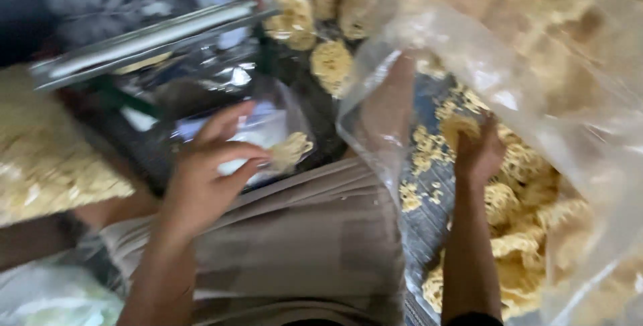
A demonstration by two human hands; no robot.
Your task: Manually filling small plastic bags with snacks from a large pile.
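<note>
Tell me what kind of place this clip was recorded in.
Probably a small snack-packing workspace, possibly home-based. The left hand holds a yellow cracker at a small clear bag, the right hand reaches into a large plastic sack of crackers, and a metal sealer-like bar lies nearby.

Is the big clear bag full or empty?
Partly full: the bag holds many yellow noodle nests, and the right hand reaches among them.

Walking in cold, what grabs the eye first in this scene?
Pale yellow noodle nests heaped at the right, inside a big clear plastic bag, strike first; the right hand reaches in and grasps one. At centre left, the left hand holds a single nest over a small clear bag, below a blurred metal bar.
</note>
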